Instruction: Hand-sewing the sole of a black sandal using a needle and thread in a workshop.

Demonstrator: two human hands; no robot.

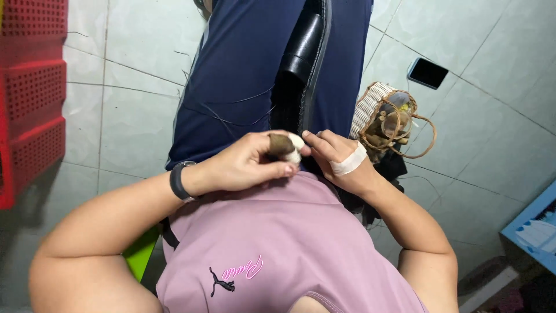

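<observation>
Small brown stub with a white wrapped end (284, 147) sits clamped in the left hand (246, 165), right hand's (339, 159) fingertips pinching its white tip, so the wrapping looks unfinished.

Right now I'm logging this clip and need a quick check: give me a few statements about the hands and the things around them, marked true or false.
1. The left hand holds a small brown piece with a white end. True.
2. The right hand has a white bandage on it. True.
3. The dark phone lies in the person's lap. False: it lies on the tiled floor.
4. The woven basket sits beside the right hand. True.
5. The left wrist is bare. False: it wears a dark band.
</observation>
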